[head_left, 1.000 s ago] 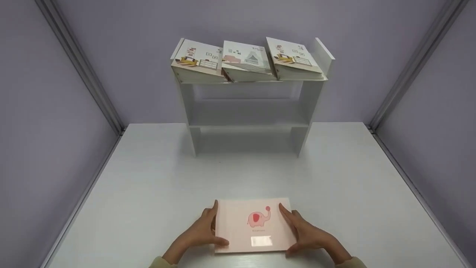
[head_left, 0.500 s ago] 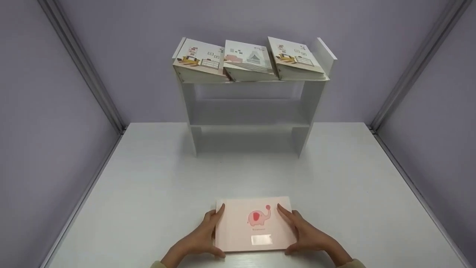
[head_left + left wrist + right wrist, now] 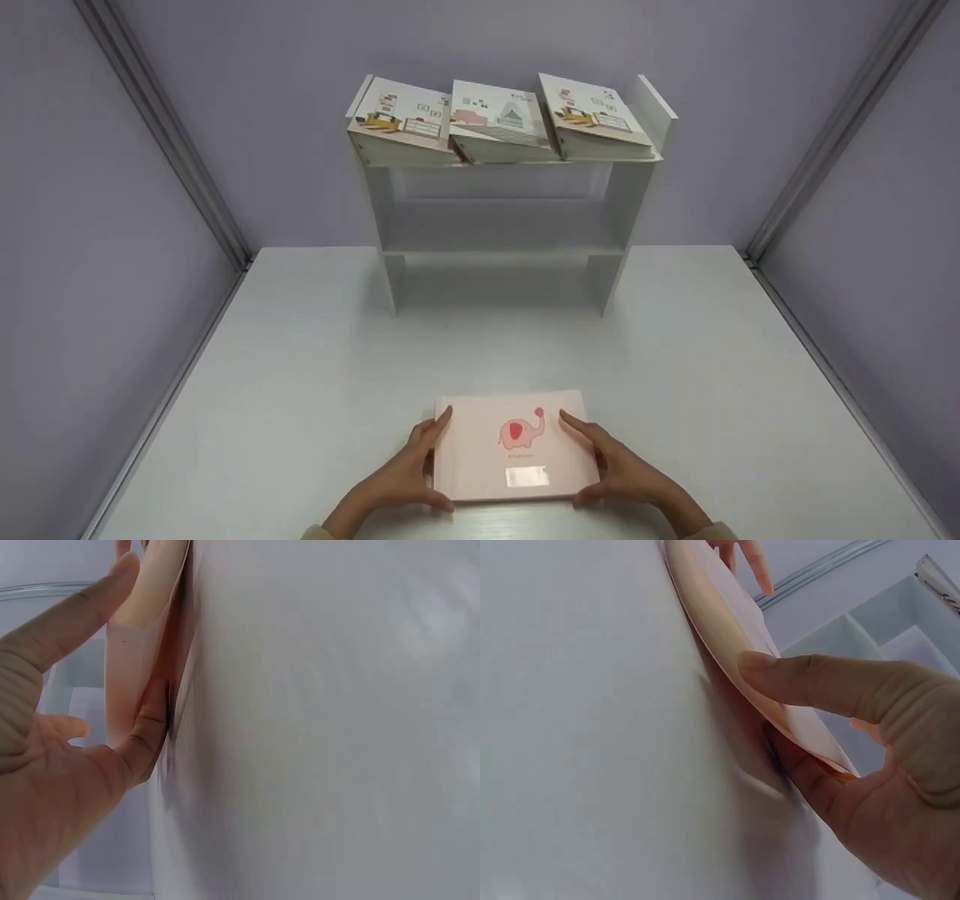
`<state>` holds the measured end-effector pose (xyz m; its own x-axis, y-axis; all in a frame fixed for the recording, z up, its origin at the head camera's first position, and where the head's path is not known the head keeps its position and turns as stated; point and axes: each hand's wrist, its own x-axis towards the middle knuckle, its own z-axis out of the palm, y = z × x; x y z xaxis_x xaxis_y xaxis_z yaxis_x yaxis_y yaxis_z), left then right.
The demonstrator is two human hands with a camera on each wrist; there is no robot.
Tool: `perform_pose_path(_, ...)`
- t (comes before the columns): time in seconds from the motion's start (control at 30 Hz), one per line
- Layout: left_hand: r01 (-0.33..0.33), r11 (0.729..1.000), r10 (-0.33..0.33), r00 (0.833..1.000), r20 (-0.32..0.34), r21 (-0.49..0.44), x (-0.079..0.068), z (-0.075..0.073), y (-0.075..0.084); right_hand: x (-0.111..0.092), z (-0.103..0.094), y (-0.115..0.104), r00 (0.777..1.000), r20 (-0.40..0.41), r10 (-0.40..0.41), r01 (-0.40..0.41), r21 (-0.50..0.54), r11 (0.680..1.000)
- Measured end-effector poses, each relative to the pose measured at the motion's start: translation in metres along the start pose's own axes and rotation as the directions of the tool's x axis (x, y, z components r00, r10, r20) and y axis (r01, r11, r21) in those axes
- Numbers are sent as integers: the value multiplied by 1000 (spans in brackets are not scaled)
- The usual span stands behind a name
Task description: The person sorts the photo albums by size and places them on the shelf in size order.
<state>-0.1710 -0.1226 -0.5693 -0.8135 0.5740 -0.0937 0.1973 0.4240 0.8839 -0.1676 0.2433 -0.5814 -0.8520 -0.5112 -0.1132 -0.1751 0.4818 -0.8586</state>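
A pink book (image 3: 480,450) with an elephant on its cover lies at the front of the white table (image 3: 300,360), between both hands. My left hand (image 3: 405,469) grips its left side, with the index finger over the cover's edge and the thumb by the near corner. In the left wrist view, another finger reaches under the book (image 3: 127,675). My right hand (image 3: 619,469) grips the right side, index fingertip on the cover. In the right wrist view, the thumb (image 3: 810,679) presses the book's near edge and a finger goes beneath it, partly hidden.
Behind the book stands a white shelf unit (image 3: 502,253). On its top tier lean a left book (image 3: 401,116), a middle book (image 3: 499,116) and a right book (image 3: 596,116), with illustrated covers. Pale walls (image 3: 112,300) enclose the table.
The pink book has shifted slightly away from me, its near edge a little higher in view. My left thumb has slid off the cover to the near corner, and the left index finger has come over the cover.
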Motion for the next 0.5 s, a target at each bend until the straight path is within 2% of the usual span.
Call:
perform_pose_path(0.23,12,1000,-12,1000,-17,-20,0,0,0,-2,3,-1,1000,-14,16,-15,43,999)
perform_pose_path(0.4,12,996,-15,999,-36,-84,2,2,1,-3,2,-1,999,-27,22,-20,76,997)
perform_pose_path(0.5,-13,990,6,999,-51,-138,3,3,1,-3,1,-2,999,-36,10,-7,78,997)
